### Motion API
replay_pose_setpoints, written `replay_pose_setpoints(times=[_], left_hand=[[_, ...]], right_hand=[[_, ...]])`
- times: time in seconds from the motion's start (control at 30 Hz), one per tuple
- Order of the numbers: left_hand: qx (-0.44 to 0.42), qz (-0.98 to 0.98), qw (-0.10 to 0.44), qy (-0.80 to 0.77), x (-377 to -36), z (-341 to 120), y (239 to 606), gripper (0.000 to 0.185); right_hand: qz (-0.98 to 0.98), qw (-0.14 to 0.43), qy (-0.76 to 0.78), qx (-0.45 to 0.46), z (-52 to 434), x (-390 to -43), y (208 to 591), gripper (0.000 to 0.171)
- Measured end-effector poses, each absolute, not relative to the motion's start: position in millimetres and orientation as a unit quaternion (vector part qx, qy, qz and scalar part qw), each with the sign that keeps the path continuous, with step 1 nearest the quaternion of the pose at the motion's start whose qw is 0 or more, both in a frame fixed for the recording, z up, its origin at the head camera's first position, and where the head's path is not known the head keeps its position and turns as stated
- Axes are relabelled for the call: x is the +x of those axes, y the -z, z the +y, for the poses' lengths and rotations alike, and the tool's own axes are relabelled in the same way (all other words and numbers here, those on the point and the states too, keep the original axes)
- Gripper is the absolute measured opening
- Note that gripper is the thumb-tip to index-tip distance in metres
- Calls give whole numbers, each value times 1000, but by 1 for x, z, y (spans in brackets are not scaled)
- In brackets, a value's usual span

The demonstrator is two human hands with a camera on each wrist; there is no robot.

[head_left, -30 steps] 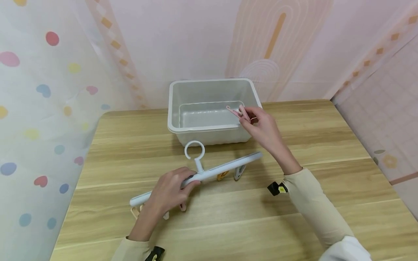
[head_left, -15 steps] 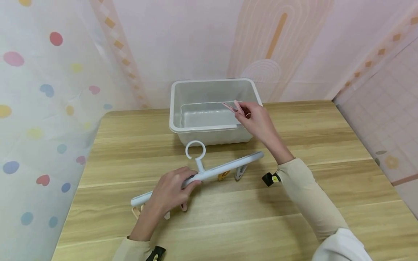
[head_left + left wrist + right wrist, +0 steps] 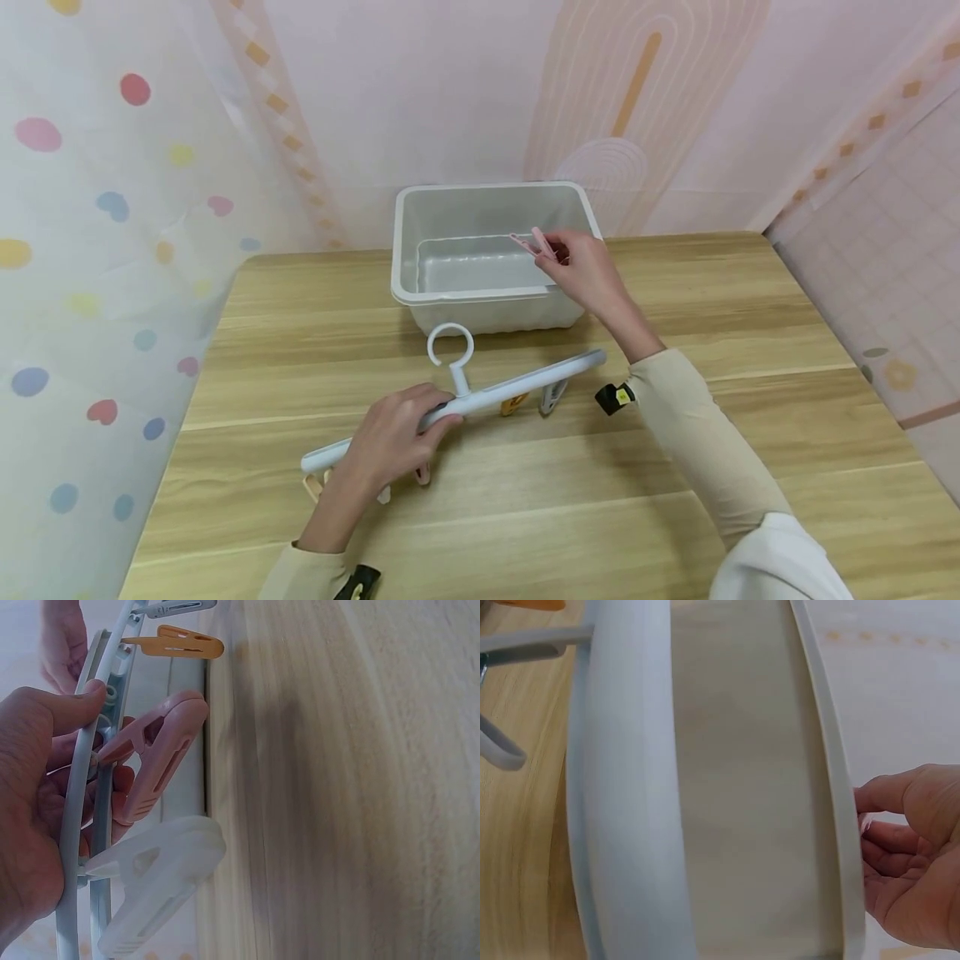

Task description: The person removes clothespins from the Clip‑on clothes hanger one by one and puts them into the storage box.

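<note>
Head view has the right hand (image 3: 588,271) out over the near right corner of the white bin (image 3: 408,250), fingers pinching a pink clothespin (image 3: 529,242) just above the rim, so the tidy way to finish, I'd judge, is to get the peg well inside the walls before those fingers loosen. Meanwhile the left hand (image 3: 390,442) curls round the bar of the white clip hanger (image 3: 525,387) lying on the worktop (image 3: 675,500), wrist low, forearm angled in from the near edge, pegs still hanging beneath the bar.

Wooden table (image 3: 720,292), dotted curtain (image 3: 97,250), pink patterned wall (image 3: 465,92).
</note>
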State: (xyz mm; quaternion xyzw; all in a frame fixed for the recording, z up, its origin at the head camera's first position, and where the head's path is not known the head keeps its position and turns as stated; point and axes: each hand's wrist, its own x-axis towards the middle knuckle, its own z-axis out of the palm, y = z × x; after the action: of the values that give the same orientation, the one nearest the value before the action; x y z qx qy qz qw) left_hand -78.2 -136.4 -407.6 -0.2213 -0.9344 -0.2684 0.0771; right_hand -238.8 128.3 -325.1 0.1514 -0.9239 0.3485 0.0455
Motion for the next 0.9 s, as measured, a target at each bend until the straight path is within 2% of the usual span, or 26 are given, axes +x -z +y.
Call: replay_pose_setpoints(times=[0.33, 0.9], left_hand=[[-225, -932, 74, 272, -79, -137, 406, 16], [-230, -932, 76, 270, -79, -144, 408, 18]], right_hand=[[-918, 45, -374, 124, 129, -245, 331, 37], [-896, 66, -415, 141, 136, -221, 332, 30]])
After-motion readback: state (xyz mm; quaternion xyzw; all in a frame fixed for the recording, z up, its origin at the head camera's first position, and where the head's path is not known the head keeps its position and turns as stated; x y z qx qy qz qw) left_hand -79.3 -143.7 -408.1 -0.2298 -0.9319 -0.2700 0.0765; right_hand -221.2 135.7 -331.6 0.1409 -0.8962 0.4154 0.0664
